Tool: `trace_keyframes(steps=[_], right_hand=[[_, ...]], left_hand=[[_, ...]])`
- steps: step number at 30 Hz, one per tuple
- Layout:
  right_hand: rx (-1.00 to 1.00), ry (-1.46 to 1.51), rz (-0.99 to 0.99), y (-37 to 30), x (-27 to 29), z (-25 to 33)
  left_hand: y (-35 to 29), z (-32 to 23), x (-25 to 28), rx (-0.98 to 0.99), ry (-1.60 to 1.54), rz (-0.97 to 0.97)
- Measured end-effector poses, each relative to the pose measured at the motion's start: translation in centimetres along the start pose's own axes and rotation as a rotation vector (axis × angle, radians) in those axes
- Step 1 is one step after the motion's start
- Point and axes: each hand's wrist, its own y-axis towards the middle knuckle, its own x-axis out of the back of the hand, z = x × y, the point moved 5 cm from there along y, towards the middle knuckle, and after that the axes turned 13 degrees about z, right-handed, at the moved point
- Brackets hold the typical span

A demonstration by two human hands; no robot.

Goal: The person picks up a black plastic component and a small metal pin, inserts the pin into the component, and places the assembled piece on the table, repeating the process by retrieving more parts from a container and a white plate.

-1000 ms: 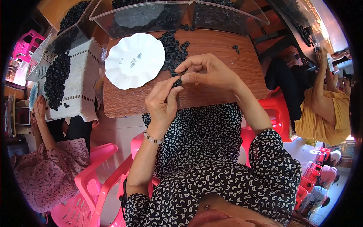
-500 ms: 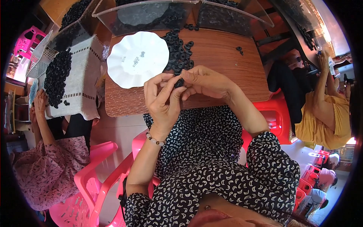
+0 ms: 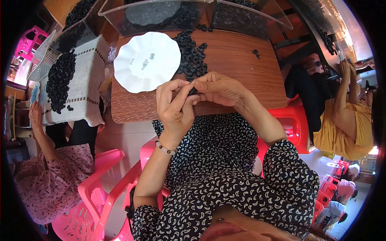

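Note:
Above the table's near edge, my left hand (image 3: pixel 176 105) pinches a small black part (image 3: pixel 192 92) between thumb and fingertips. My right hand (image 3: pixel 222 89) meets it from the other side, thumb and forefinger pressed together at the top of the part. Whether the right fingertips hold a tiny piece of their own is hidden. Just beyond my hands lies a pile of black ring-like parts (image 3: pixel 192 54). Left of that pile rests a white plate with a wavy rim (image 3: pixel 128 76), with several tiny silvery pieces (image 3: pixel 147 62) on it.
Clear plastic bins (image 3: pixel 161 18) of black parts line the brown table's (image 3: pixel 241 56) far side. A few loose parts (image 3: pixel 255 52) lie at its right. On the left, another person's hand (image 3: pixel 35 114) is beside a cloth-covered table (image 3: pixel 82 80). A person in yellow (image 3: pixel 345 124) sits at the right.
My hands have turned slightly around the black part, and the right fingers now sit closer over it. The neighbour's hand at the left has shifted a little.

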Motion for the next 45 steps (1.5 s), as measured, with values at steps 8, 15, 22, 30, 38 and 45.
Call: trace_keyframes(steps=[8, 15, 22, 30, 38, 45], right_hand=[[-0.036, -0.134, -0.115, 0.0, -0.4, 0.4], [-0.087, -0.587, -0.333, -0.7, -0.9, 3.8], [-0.094, -0.915, -0.335, -0.5, -1.6, 4.5], [-0.002, -1.28, -0.453, -0.6, -1.2, 9.8], [0.266, -2.05, -1.202, -3.3, 1.9, 26.0], [0.383, -1.866, -0.749, -3.3, 3.1, 19.3]], left_hand=[[-0.1, 0.3, 0.3, 0.059, -0.039, -0.02], [-0.3, 0.9, 0.3, 0.123, -0.036, -0.052], [-0.3, 0.8, 0.1, 0.112, -0.023, -0.021], [-0.8, 1.8, -0.5, 0.184, -0.152, -0.047], [-1.0, 2.9, -0.6, 0.371, -0.414, -0.113], [-1.1, 3.0, -0.5, 0.416, -0.439, -0.114]])
